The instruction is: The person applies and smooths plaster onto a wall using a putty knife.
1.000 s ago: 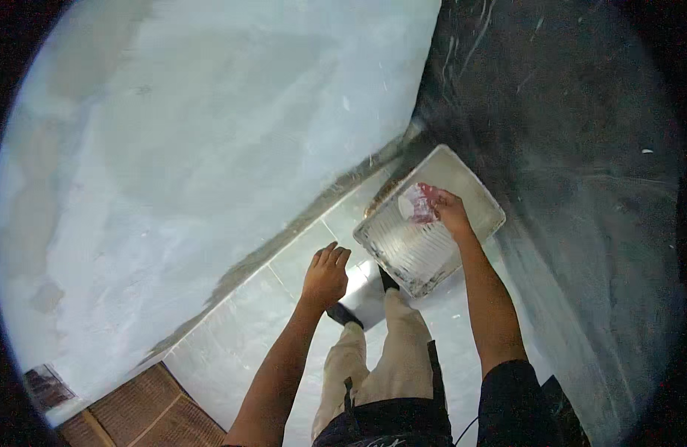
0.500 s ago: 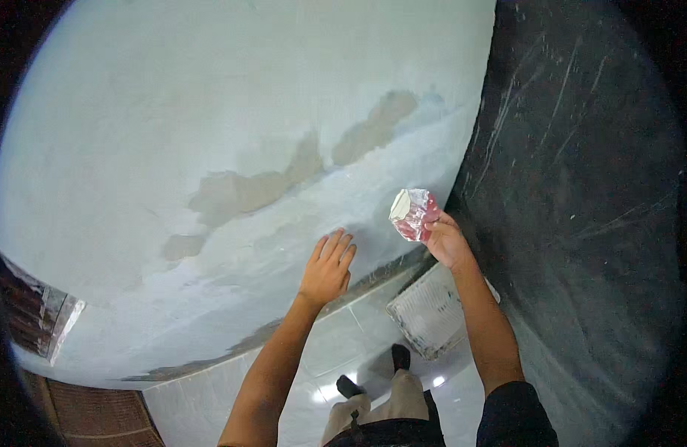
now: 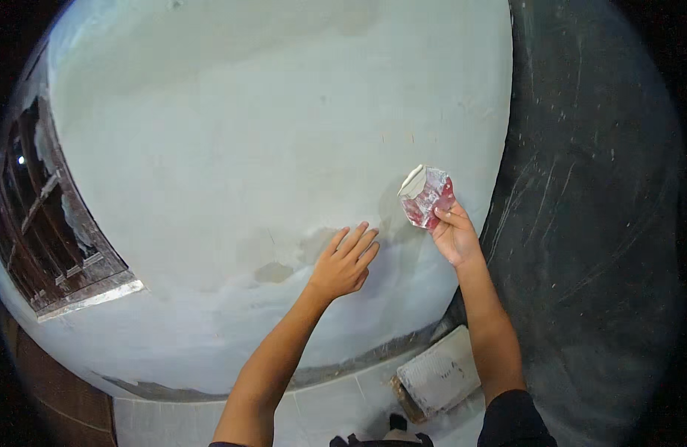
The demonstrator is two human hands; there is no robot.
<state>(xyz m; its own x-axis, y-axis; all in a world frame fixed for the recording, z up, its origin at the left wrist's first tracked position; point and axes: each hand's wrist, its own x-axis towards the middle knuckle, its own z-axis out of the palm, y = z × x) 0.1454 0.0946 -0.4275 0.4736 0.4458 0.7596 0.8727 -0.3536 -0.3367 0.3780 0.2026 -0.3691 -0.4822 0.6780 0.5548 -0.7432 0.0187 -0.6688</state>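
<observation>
My right hand (image 3: 457, 237) pinches a red putty spreader (image 3: 433, 195) between thumb and fingers. The flat tool is smeared with white, and a thick off-white strip of putty lies along its upper left edge. It is held up in front of the pale wall (image 3: 247, 134), close to the corner; whether it touches cannot be seen. To its left, my left hand (image 3: 346, 264) holds nothing, its fingers spread toward the wall. Whether those fingertips rest on the surface is unclear. Beside them is a small grey-beige damp-looking patch (image 3: 273, 273).
A dark, scratched wall (image 3: 582, 194) meets the pale one at the right. At left is a window with a worn brown frame (image 3: 97, 277). Below, a whitish rectangular block (image 3: 442, 376) stands on grey floor tiles (image 3: 325, 395). A brown panel (image 3: 53, 380) fills the lower left.
The view has tilted up, so more of the wall and window shows and less of my legs. Both hands have moved up along the wall, the right one still gripping the putty spreader.
</observation>
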